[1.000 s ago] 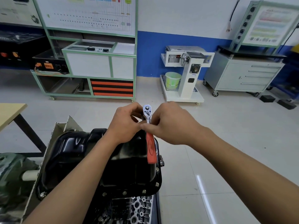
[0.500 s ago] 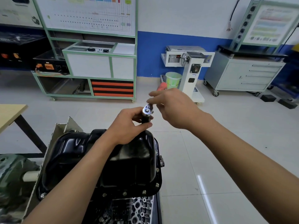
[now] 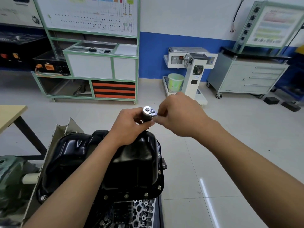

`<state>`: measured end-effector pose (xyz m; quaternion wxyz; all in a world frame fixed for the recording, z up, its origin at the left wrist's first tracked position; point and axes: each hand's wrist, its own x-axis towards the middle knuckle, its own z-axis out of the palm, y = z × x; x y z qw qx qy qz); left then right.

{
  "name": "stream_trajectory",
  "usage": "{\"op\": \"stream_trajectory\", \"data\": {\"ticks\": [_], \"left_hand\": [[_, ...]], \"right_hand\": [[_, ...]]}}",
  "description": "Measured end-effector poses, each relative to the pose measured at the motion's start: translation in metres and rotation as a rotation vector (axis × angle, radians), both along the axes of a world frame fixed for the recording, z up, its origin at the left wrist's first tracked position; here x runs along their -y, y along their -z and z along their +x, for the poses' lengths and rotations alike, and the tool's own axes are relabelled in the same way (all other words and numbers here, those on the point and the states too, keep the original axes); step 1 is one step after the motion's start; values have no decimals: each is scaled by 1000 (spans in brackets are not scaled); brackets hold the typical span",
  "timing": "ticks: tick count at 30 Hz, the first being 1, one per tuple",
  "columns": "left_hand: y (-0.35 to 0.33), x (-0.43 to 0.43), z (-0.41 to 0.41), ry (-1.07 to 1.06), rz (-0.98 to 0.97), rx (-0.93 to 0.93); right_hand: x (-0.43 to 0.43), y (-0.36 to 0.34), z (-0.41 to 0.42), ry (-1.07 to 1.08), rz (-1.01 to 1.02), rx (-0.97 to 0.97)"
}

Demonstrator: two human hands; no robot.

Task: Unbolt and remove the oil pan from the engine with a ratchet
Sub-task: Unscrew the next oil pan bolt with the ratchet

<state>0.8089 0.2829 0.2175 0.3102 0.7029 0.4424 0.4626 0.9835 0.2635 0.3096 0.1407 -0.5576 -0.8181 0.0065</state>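
Left hand (image 3: pixel 130 125) grips, right hand (image 3: pixel 179 116) pinches, one round-headed chrome ratchet (image 3: pixel 148 111). One glossy black oil pan (image 3: pixel 77 155) lies at 6 o'clock.

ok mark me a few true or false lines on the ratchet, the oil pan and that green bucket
1. The left hand and the right hand both hold the silver metal ratchet. True.
2. The glossy black oil pan lies on the floor. False: it sits on the grey metal engine.
3. Small silver bolts sit in the pan's near rim. True.
4. The pale green plastic bucket stands on the oil pan. False: it stands far behind, on the base of the white machine stand.
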Motion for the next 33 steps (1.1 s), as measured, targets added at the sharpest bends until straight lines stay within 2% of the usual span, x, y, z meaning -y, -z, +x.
{"op": "stream_trajectory", "data": {"ticks": [9, 16, 24, 33], "left_hand": [[0, 0, -3, 0, 16, -19], [1, -1, -4, 28, -12, -65], [-1, 0, -4, 65, -33, -72], [3, -3, -1, -36, -8, -27]], "right_hand": [[12, 5, -10, -22, -128, -104], [-8, 3, -1, 13, 86, 108], [-22, 6, -5, -250, -14, -81], [-18, 11, 6, 22, 40, -186]]}}
